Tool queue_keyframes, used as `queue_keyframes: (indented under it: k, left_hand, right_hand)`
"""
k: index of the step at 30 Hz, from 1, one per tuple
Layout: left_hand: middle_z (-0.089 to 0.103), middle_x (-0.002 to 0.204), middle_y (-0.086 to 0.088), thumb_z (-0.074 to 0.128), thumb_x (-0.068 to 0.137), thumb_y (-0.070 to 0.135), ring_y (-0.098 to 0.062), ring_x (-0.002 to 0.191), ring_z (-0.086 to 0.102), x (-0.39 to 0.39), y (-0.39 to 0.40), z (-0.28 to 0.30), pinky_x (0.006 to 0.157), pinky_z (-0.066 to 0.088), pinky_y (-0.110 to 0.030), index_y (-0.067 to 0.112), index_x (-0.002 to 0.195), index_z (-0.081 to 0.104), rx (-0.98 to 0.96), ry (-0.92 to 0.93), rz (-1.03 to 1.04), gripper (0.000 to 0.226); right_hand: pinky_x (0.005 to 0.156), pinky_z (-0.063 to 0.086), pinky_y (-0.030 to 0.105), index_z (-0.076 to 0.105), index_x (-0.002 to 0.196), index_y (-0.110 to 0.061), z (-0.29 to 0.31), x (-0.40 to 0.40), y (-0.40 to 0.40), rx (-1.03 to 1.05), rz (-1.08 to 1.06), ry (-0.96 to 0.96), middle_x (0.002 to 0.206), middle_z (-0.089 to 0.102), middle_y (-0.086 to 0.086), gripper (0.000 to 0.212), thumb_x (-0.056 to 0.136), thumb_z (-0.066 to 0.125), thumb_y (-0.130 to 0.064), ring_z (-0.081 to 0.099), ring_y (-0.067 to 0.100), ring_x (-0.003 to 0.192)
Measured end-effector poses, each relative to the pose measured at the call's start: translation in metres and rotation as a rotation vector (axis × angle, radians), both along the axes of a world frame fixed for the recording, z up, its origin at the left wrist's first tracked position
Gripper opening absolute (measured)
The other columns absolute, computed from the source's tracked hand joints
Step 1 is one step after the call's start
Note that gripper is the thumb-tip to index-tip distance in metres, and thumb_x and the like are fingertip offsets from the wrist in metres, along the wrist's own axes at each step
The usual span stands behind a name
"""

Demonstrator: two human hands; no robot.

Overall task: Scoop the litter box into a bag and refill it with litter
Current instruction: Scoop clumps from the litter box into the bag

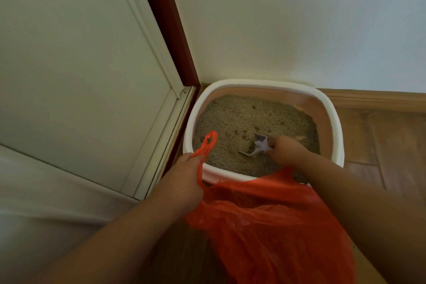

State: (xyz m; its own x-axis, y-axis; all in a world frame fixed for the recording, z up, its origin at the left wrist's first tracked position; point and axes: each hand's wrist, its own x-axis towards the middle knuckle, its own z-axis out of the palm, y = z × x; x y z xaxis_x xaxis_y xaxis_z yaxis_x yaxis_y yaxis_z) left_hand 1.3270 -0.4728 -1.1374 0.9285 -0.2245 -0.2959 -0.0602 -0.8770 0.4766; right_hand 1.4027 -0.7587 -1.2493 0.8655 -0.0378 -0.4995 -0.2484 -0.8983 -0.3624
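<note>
A white litter box [335,120] with pinkish inner walls sits in the room's corner, filled with tan litter [244,120] marked by small pits. My right hand [287,148] is closed around the handle of a grey slotted scoop [254,146], whose blade rests in the litter near the front. My left hand [184,177] grips one handle of an orange-red plastic bag [272,221]. The bag hangs in front of the box and covers part of its near rim. The handle loop sticks up above my fist.
A white door [76,71] with a dark red frame [166,21] stands to the left of the box. A pale wall [288,18] rises behind it. Wooden floor [380,145] and a skirting board lie to the right.
</note>
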Motion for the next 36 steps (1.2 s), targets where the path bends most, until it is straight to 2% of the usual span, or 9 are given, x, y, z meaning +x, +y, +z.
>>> queue_keyframes:
  k: [4,8,10,15,20,24,26,31,36]
  left_hand:
    - [0.042,0.145,0.008,0.061,0.088,0.001,-0.011,0.122,0.054,0.002,0.002,-0.001,0.1,0.046,-0.02,0.033,0.154,0.039,0.022,0.017,-0.008,0.076]
    - [0.042,0.144,0.008,0.06,0.088,0.0,-0.008,0.121,0.052,0.003,0.004,-0.001,0.096,0.041,-0.015,0.038,0.156,0.035,0.018,0.024,-0.009,0.081]
    - [0.041,0.144,0.01,0.061,0.088,0.0,-0.004,0.116,0.05,0.003,0.003,0.0,0.094,0.039,-0.014,0.038,0.156,0.034,0.017,0.021,0.003,0.083]
    - [0.04,0.145,0.012,0.061,0.088,-0.003,0.001,0.114,0.044,-0.001,0.003,0.003,0.092,0.04,-0.013,0.038,0.157,0.032,0.017,0.012,0.013,0.085]
    - [0.037,0.149,0.012,0.062,0.089,-0.002,-0.006,0.128,0.047,-0.004,0.004,0.003,0.102,0.044,-0.02,0.035,0.156,0.034,0.025,0.019,0.019,0.082]
    - [0.037,0.151,0.01,0.06,0.089,-0.002,-0.008,0.129,0.048,-0.003,0.004,0.004,0.102,0.042,-0.018,0.033,0.155,0.037,0.028,0.007,-0.002,0.078]
    - [0.039,0.149,0.01,0.059,0.089,-0.002,-0.009,0.128,0.049,-0.004,0.001,0.006,0.099,0.041,-0.016,0.033,0.155,0.038,0.028,0.002,-0.008,0.078]
    - [0.04,0.135,0.016,0.06,0.087,-0.004,-0.002,0.111,0.05,-0.005,-0.004,0.008,0.088,0.044,-0.013,0.051,0.154,0.028,-0.019,0.019,-0.041,0.092]
    - [0.042,0.144,0.007,0.062,0.086,-0.002,-0.01,0.122,0.053,-0.008,-0.012,0.011,0.1,0.049,-0.023,0.04,0.156,0.034,0.01,0.018,-0.028,0.087]
  right_hand:
    - [0.054,0.042,0.027,0.07,0.104,-0.01,-0.013,0.007,0.013,0.074,-0.063,-0.035,0.077,0.062,0.005,0.023,0.102,0.056,-0.029,0.057,0.018,0.065]
    - [0.064,0.053,0.035,0.06,0.134,-0.015,-0.02,0.012,0.027,0.164,-0.103,-0.062,0.091,0.067,0.006,0.034,0.104,0.055,-0.03,0.066,0.021,0.075]
    - [0.062,0.05,0.034,0.055,0.142,-0.012,-0.022,0.014,0.035,0.192,-0.113,-0.066,0.094,0.067,0.007,0.041,0.105,0.053,-0.03,0.064,0.02,0.074]
    - [0.055,0.041,0.029,0.055,0.139,-0.006,-0.022,0.023,0.058,0.208,-0.115,-0.075,0.102,0.069,0.013,0.04,0.107,0.048,-0.028,0.059,0.022,0.076]
    - [0.058,0.044,0.029,0.053,0.143,-0.011,-0.021,0.022,0.068,0.358,-0.148,-0.118,0.091,0.066,0.005,0.042,0.105,0.052,-0.029,0.059,0.018,0.069]
    - [0.057,0.039,0.028,0.066,0.124,-0.012,-0.008,0.012,0.053,0.437,-0.125,-0.174,0.075,0.059,0.0,0.028,0.105,0.053,-0.028,0.05,0.014,0.06]
    - [0.057,0.039,0.029,0.067,0.121,-0.011,0.0,0.003,0.038,0.435,-0.126,-0.184,0.075,0.059,0.002,0.026,0.105,0.054,-0.027,0.05,0.015,0.06]
    - [0.058,0.039,0.029,0.062,0.135,-0.018,0.014,-0.024,-0.006,0.439,-0.162,-0.191,0.077,0.062,0.001,0.033,0.105,0.054,-0.029,0.051,0.014,0.063]
    - [0.066,0.046,0.035,0.064,0.132,-0.017,0.026,-0.041,-0.034,0.408,-0.138,-0.214,0.089,0.07,0.015,0.033,0.104,0.057,-0.032,0.059,0.021,0.07]
